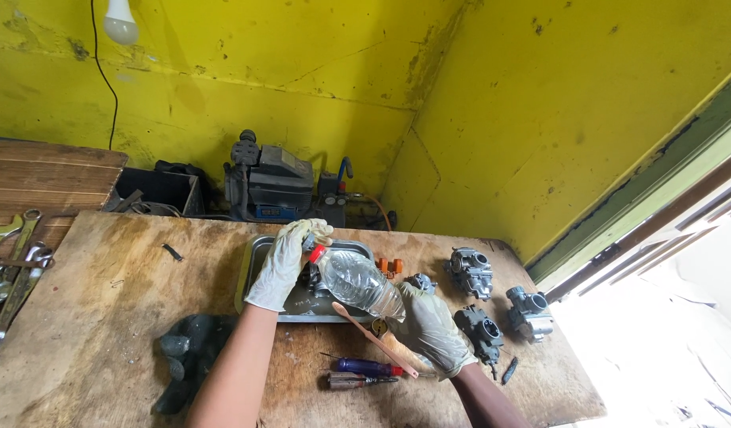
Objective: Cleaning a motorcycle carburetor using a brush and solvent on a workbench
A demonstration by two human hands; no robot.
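Observation:
My left hand [290,257], in a pale glove, grips the red-capped neck of a clear plastic bottle [357,281] tilted over a metal tray [254,261]. A dark carburetor part [311,279] sits in the tray, partly hidden under the bottle. Gloved too, my right hand [433,329] holds the bottle's base and pins a pink toothbrush [369,333] against it.
Three carburetors [470,271], [528,311], [480,329] lie on the wooden table at right. Screwdrivers [365,372] rest near the front edge, a dark rag [187,357] at left. Wrenches [13,269] line the far left. A compressor [270,182] stands behind the table.

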